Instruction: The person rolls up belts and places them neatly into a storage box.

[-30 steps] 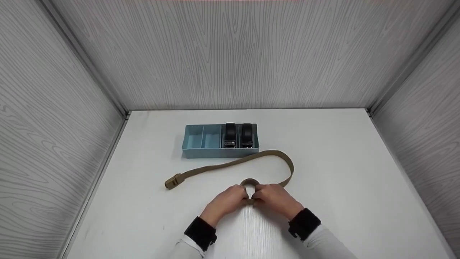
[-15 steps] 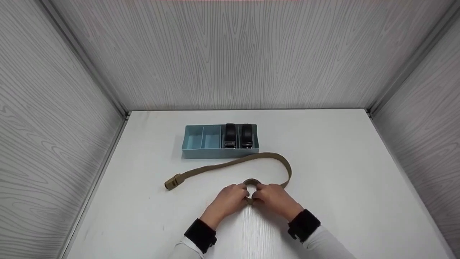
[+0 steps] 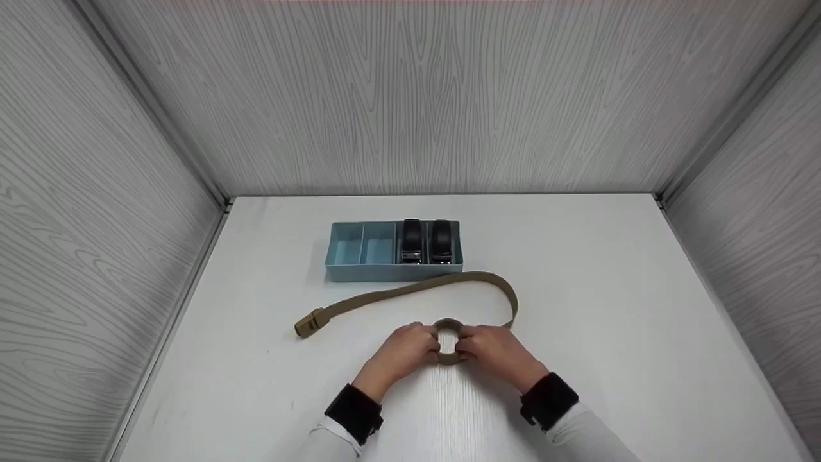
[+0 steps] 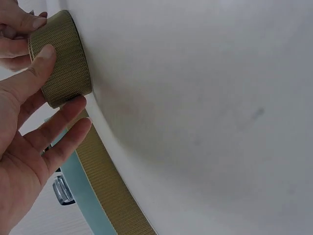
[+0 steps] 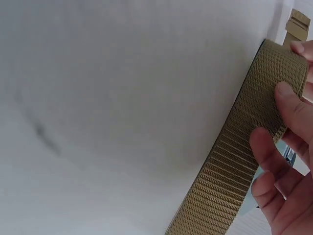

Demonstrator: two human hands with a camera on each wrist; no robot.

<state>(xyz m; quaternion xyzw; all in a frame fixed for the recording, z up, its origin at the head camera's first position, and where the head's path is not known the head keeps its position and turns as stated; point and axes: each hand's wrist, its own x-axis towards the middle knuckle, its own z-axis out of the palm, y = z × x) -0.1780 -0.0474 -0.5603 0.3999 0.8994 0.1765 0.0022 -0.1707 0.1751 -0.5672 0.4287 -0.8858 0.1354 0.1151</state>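
A khaki webbing belt [image 3: 474, 276] lies on edge in a long curve across the table, its buckle [image 3: 310, 323] at the left end. Its near end is wound into a round coil [image 3: 448, 358] standing on edge between both hands. My left hand [image 3: 404, 350] pinches the coil's left side; in the left wrist view its thumb lies on the outer face of the coil [image 4: 66, 63]. From the right, my right hand [image 3: 500, 350] pinches the coil where the strap [image 5: 230, 156] runs off it, as the right wrist view shows. Some fingertips are hidden inside the coil.
Behind the belt stands a light blue tray [image 3: 385, 274] divided into compartments. Its two right compartments hold black rounded items [image 3: 412, 237] with shiny metal ends. Wood-grained panels [image 3: 410, 96] enclose the white table [image 3: 609, 289] at the back and sides.
The coil between the hands shows rounder and fuller, and the hands have spread slightly apart. The belt's right bend has drawn a little to the left; the buckle has stayed in place.
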